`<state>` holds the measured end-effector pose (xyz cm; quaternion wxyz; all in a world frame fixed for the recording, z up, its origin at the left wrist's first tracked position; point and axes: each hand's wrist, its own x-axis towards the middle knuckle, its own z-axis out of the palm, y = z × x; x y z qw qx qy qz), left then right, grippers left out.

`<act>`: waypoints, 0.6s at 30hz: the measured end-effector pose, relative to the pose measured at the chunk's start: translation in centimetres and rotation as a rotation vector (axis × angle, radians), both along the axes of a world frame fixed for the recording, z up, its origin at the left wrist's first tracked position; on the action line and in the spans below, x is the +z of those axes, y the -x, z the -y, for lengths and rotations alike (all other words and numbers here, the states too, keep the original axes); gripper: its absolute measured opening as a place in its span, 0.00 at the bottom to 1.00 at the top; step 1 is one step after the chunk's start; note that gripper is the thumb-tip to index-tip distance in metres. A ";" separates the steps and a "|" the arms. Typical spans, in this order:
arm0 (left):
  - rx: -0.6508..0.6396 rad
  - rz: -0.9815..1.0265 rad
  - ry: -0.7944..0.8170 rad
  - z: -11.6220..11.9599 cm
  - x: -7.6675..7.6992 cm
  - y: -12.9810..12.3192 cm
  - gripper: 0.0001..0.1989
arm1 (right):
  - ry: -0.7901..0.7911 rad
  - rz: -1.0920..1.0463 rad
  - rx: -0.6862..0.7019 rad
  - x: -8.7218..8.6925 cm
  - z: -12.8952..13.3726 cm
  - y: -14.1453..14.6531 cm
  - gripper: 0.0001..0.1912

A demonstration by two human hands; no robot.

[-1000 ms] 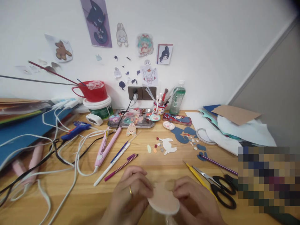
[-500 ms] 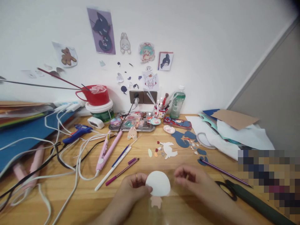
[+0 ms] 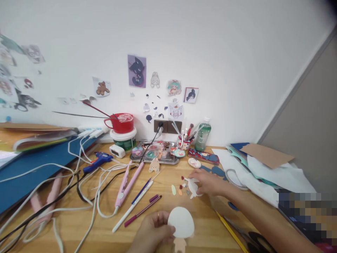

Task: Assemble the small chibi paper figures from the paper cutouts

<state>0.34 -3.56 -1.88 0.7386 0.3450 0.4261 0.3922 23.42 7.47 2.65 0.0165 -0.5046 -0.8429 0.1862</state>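
My left hand is closed, pinching a paper doll cutout by its left edge. The cutout has a large rounded white top and a small beige body below, held low over the table. My right hand reaches forward with its fingers apart, over a white paper cutout on the tabletop. Its fingers cover the right part of that piece; whether they press on it is unclear. Just left of it lie small red, orange and grey scraps and a pale green oval. Dark blue cutouts are partly hidden behind my right hand.
Pens, a pink hair straightener, a blue glue gun and tangled white cables lie left. A metal tray, brush cup and green bottle stand behind. A yellow pencil and scissors are near my right forearm.
My right hand has moved forward from beside the doll cutout to the white cutout. My left hand still holds the doll cutout. The camera view has tilted up and left.
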 end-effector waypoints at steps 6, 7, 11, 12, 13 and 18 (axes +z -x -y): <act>-0.002 -0.012 0.008 0.1 0.0 0.0 0.11 | -0.017 0.059 -0.003 0.3 0.1 0.2 0.27; 0.001 -0.012 0.008 0.2 0.1 0.0 0.11 | -0.025 0.063 -0.005 0.4 0.1 0.3 0.27; 0.015 -0.013 0.010 0.4 0.4 0.0 0.11 | -0.083 0.052 -0.014 0.5 0.3 0.5 0.31; 0.018 -0.016 0.011 0.4 0.5 0.0 0.11 | -0.106 0.039 -0.016 0.5 0.4 0.5 0.31; 0.018 -0.019 0.012 0.4 0.6 0.0 0.11 | -0.128 0.024 -0.021 0.6 0.5 0.4 0.29; 0.015 -0.016 -0.003 0.5 0.9 0.0 0.12 | -0.190 -0.088 -0.077 1.4 1.0 -0.1 0.10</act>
